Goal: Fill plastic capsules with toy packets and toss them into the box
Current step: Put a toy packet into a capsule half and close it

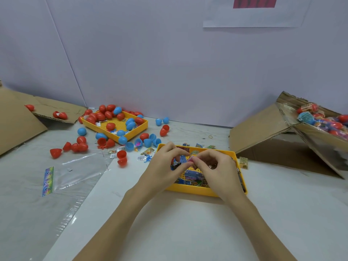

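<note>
I have both hands over the near yellow tray (195,191), and between their fingertips they pinch one small pinkish toy packet (191,159). The left hand (165,166) holds it from the left with thumb and forefinger curled; the right hand (216,166) grips it from the right, fingers bent in. Below my hands the tray holds a heap of more packets (192,176), mostly blue and yellow. A few packets lie loose on the table (169,232) just beyond the tray. Farther left a second yellow tray (139,129) holds red and blue capsule halves (111,114), with many more scattered around it. At the far right a tilted cardboard box (263,140) holds filled capsules. An empty clear bag (82,166) lies flat at my left.
</note>
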Available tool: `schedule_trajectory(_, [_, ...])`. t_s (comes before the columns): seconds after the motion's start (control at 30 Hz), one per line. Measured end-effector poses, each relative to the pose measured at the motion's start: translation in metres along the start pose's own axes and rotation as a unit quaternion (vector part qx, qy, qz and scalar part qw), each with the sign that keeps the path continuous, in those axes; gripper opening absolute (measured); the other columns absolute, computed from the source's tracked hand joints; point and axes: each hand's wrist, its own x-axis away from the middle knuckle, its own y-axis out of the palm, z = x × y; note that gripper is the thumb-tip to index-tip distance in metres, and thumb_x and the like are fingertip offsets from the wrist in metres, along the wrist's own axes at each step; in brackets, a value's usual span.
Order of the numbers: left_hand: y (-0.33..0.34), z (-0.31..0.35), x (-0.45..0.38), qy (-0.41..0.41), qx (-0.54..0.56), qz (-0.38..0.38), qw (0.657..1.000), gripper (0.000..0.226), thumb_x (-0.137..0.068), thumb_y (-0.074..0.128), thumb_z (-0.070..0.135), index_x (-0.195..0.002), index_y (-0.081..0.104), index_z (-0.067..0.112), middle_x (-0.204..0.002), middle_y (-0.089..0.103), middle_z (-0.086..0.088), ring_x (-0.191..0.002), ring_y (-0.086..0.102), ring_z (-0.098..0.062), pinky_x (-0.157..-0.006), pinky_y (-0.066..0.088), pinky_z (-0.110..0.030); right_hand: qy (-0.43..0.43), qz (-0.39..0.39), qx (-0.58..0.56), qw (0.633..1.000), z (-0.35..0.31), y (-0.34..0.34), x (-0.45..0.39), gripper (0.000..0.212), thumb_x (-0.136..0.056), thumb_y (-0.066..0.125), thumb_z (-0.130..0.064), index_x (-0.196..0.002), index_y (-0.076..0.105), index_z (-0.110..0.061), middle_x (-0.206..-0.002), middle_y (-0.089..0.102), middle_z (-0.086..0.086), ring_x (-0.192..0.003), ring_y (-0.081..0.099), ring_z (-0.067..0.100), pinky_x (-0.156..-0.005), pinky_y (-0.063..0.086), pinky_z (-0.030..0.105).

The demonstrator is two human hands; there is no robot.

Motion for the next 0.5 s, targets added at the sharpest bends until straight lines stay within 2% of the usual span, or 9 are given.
schedule_trajectory(0.13, [-0.0030, 0.0010, -0.0006, -0.014, 0.047, 0.019, 0.999, 0.016, -0.092, 0.073, 0.030, -0.101, 0.075, 0.016, -0.094, 0.056, 0.006, -0.088, 0.056, -0.008, -0.072, 0.045, -0.012, 0.015, -0.022, -0.045, 0.999, 0.0015, -0.0022, -0.0025, 0.014, -0.098, 0.068, -0.029, -0.093, 0.078, -0.019, -0.080, 0.073, -0.008, -0.077, 0.066, 0.005, -0.070, 0.052, 0.021])
schedule_trajectory(0.3, [-0.0039, -0.0010, -0.0022, -0.063, 0.085, 0.040, 0.994, 0.008, -0.096, 0.068, 0.026, -0.091, 0.072, 0.021, -0.093, 0.062, 0.003, -0.091, 0.060, -0.010, -0.076, 0.047, -0.017, 0.041, -0.016, -0.110, 0.993, 0.0004, -0.0051, -0.0030, 0.024, -0.107, 0.052, -0.022, -0.100, 0.074, -0.015, -0.087, 0.077, -0.002, -0.081, 0.069, 0.008, -0.070, 0.054, 0.019])
schedule_trajectory(0.37, [-0.0043, -0.0021, -0.0029, -0.074, 0.093, 0.042, 0.992, 0.009, -0.097, 0.067, 0.027, -0.090, 0.070, 0.024, -0.093, 0.062, 0.003, -0.090, 0.059, -0.009, -0.076, 0.046, -0.016, 0.029, -0.025, -0.140, 0.989, -0.0013, -0.0069, -0.0030, 0.017, -0.105, 0.054, -0.020, -0.111, 0.070, -0.016, -0.091, 0.077, -0.001, -0.085, 0.071, 0.008, -0.073, 0.055, 0.018])
schedule_trajectory(0.43, [-0.0047, -0.0021, -0.0030, -0.074, 0.094, 0.041, 0.992, 0.008, -0.098, 0.067, 0.027, -0.091, 0.070, 0.025, -0.093, 0.062, 0.004, -0.090, 0.060, -0.008, -0.075, 0.045, -0.014, 0.011, -0.052, -0.147, 0.988, -0.0021, -0.0071, -0.0020, 0.021, -0.101, 0.060, -0.028, -0.120, 0.067, -0.022, -0.098, 0.077, -0.003, -0.094, 0.072, 0.007, -0.078, 0.057, 0.020])
schedule_trajectory(0.5, [-0.0042, -0.0018, -0.0027, -0.062, 0.086, 0.037, 0.994, 0.007, -0.097, 0.067, 0.024, -0.093, 0.073, 0.021, -0.093, 0.062, 0.003, -0.090, 0.060, -0.009, -0.075, 0.046, -0.015, 0.016, -0.064, -0.137, 0.988, -0.0025, -0.0044, -0.0014, 0.024, -0.095, 0.068, -0.034, -0.118, 0.068, -0.026, -0.101, 0.076, -0.006, -0.099, 0.071, 0.007, -0.084, 0.057, 0.023])
